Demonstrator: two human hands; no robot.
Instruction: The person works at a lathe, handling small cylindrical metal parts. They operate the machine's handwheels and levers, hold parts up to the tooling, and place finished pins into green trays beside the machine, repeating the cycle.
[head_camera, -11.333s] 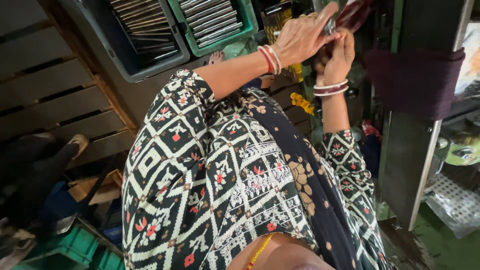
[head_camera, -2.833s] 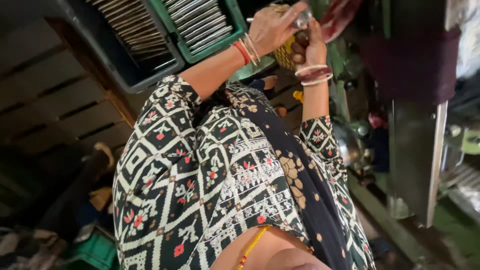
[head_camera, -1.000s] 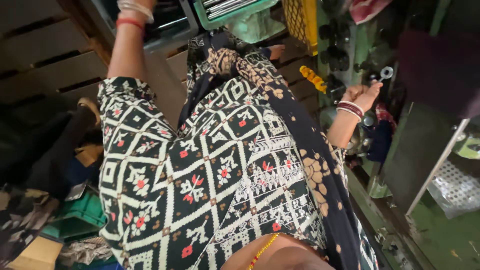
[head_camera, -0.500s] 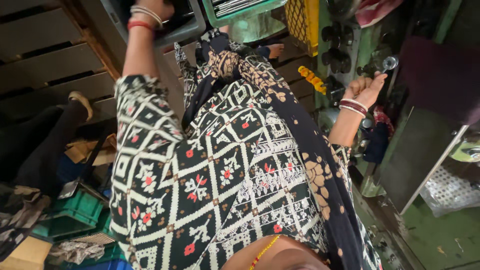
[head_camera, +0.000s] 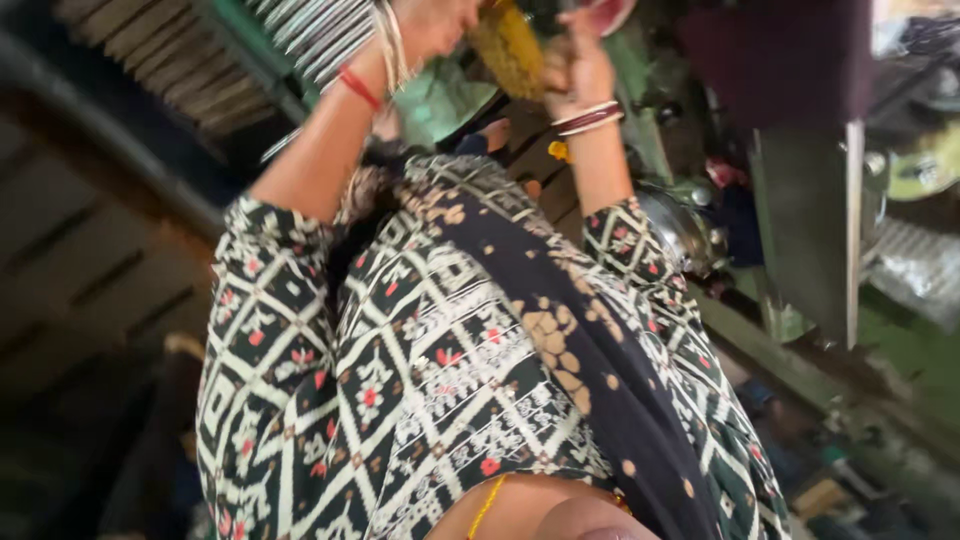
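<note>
The view is blurred by motion. My left hand (head_camera: 432, 22) is raised at the top edge, partly cut off, with bangles and a red thread at the wrist. My right hand (head_camera: 574, 66) is raised beside it with its fingers curled, bangles on its wrist. A yellow mesh-like object (head_camera: 508, 42) sits between the two hands. Whether either hand holds anything cannot be made out. A green tray of metal strips (head_camera: 322, 32) lies just left of my left hand. My patterned black, white and red dress fills the middle of the frame.
A dark grey bin with more metal strips (head_camera: 150, 50) stands at the upper left. A green machine frame (head_camera: 800, 370) runs along the right, with a shiny metal bowl (head_camera: 680, 225) near my right elbow. Wooden slats (head_camera: 80, 270) lie at the left.
My left hand has come back from the grey bin at the upper left to the top middle. My right hand has risen to meet it beside the yellow object. The view has swung.
</note>
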